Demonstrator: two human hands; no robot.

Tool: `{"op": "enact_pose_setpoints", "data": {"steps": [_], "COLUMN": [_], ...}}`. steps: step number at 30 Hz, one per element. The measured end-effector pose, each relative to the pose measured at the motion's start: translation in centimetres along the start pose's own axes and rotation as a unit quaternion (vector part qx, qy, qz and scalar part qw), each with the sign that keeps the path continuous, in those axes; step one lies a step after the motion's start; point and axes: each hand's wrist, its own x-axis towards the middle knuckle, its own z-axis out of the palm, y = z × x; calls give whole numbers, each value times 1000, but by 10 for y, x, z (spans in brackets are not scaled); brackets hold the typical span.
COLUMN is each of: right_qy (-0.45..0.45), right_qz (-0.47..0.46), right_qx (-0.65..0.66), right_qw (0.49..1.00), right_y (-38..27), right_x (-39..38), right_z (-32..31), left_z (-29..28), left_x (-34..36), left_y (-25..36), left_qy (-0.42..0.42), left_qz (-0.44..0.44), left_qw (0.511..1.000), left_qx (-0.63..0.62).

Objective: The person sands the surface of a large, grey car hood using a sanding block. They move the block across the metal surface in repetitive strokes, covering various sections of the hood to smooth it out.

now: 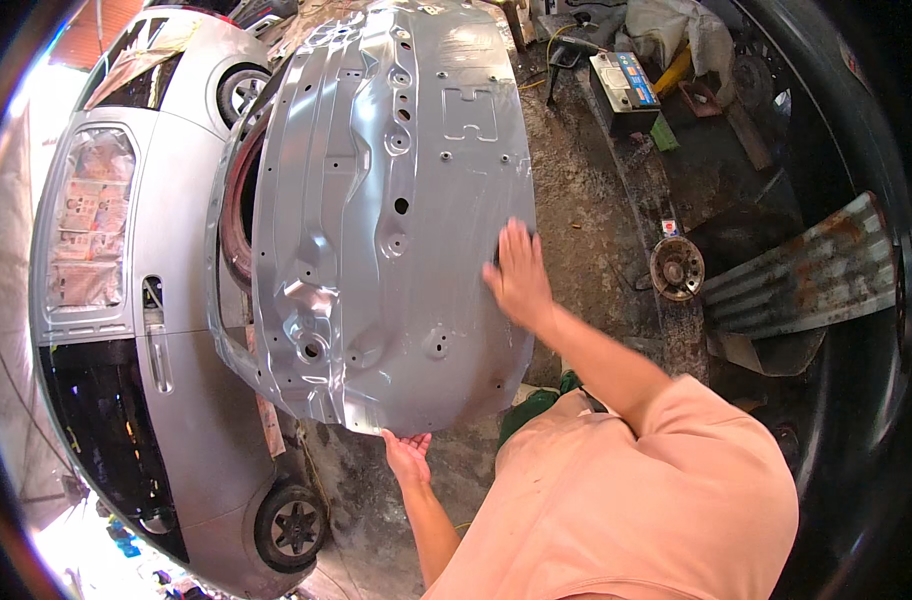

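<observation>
A large grey stamped sheet-metal car panel [456, 240], with holes, ridges and several small bolts, fills the middle of the view. My right hand [521, 275] lies flat at its right edge, fingers stretched out and nothing held. At the near end, my left hand [409, 456] is turned palm up against the panel's lower edge. Its thumb and fingers close on the rim there, with the fingertips partly hidden under the metal. What holds the panel up is mostly out of sight.
A silver car [201, 250] with papered and dark-covered windows stands close on the left. To the right are a car battery [626, 95], a round rusty metal part [677, 268] and a rusty corrugated sheet [816, 265]. Dirty concrete floor [576, 190] shows between.
</observation>
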Motion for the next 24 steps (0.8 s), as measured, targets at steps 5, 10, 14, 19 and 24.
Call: {"op": "enact_pose_setpoints", "data": {"steps": [5,10,14,19,24], "right_qy": [-61,-4,-6,-53,-45], "right_qz": [-125,68,75,-88,8], "right_qx": [56,-11,-23,49,-22], "right_qw": [989,998,997,993,999], "right_y": [5,72,61,-1,35], "right_x": [-74,109,89,-106,11], "right_z": [-10,5,13,-3,1], "left_z": [-8,-3,-3,-7,-15], "left_x": [3,9,-1,3,-1], "left_y": [-4,-2,1,1,2], "left_qy": [-12,-16,-10,-20,-36], "left_qz": [-2,13,19,-8,-27], "left_qw": [1000,1000,1000,1000,999], "left_qx": [3,14,14,10,9]}}
